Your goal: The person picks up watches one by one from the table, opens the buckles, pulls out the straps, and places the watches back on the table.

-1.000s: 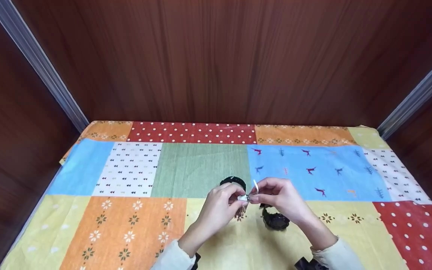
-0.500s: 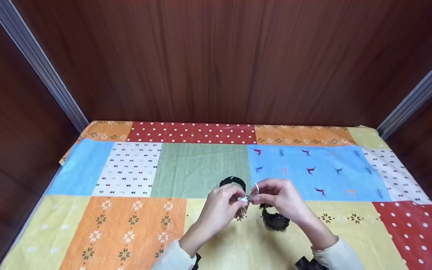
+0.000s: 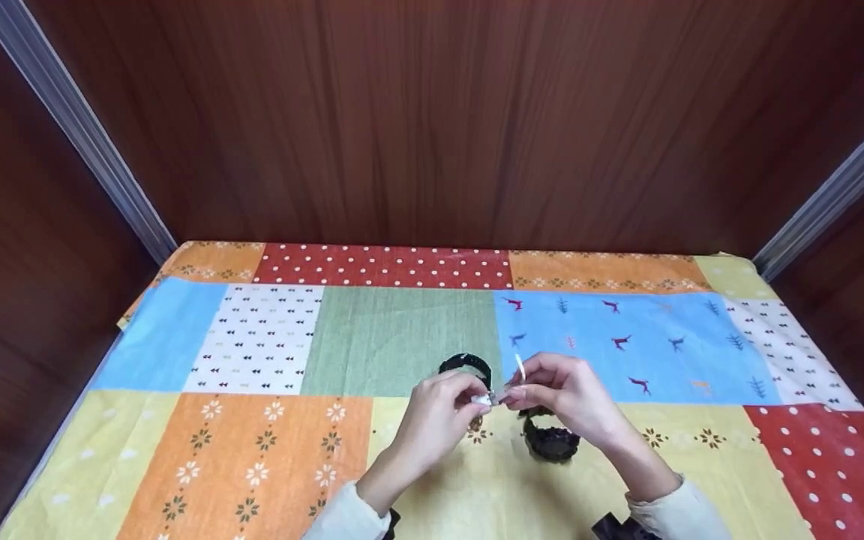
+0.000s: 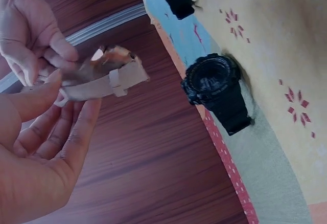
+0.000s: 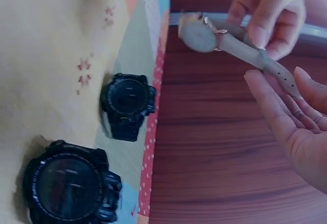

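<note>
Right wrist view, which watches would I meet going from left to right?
The near black watch at the bottom, the farther black watch, then the pale-strapped watch held up at the top.

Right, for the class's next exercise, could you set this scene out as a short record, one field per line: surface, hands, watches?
Surface: patchwork cloth
Held item: pale-strapped watch, raised above the cloth
Left hand: pinches its strap
Right hand: also pinches the strap
Fastening: cannot tell; fingers cover part of the strap
Other watches: two, both black
Left black watch: on the cloth, partly hidden by the left hand in the head view
Right black watch: on the cloth, mostly over pale yellow
</note>
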Tool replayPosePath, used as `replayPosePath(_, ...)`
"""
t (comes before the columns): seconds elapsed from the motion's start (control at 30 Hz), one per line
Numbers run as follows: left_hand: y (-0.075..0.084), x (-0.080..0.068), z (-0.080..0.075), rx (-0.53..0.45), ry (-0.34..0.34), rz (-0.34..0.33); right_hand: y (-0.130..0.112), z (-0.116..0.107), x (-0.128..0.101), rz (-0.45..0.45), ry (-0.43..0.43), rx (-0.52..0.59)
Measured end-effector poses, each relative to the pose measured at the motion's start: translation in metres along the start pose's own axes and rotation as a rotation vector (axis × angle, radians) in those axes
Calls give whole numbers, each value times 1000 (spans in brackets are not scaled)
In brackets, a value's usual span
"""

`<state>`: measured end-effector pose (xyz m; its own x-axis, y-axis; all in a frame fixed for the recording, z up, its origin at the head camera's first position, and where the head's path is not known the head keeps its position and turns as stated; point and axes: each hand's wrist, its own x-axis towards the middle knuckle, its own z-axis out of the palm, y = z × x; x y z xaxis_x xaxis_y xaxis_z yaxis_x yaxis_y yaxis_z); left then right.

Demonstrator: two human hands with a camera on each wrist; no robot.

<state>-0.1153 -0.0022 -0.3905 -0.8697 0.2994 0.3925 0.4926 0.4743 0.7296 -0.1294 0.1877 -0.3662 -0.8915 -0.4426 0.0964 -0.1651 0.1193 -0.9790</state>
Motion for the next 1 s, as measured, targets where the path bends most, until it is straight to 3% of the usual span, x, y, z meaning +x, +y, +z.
replayPosePath(0.27, -1, 0, 0, -66, -10, -21, 2, -2, 1, 17, -31, -35)
replayPosePath(0.53, -1, -1, 1, -62, -41, -35, 9, 0, 2, 83, -77, -42)
replayPosePath(1.0, 4, 1, 1, -5, -119, -43, 6, 3, 0, 61, -53, -18)
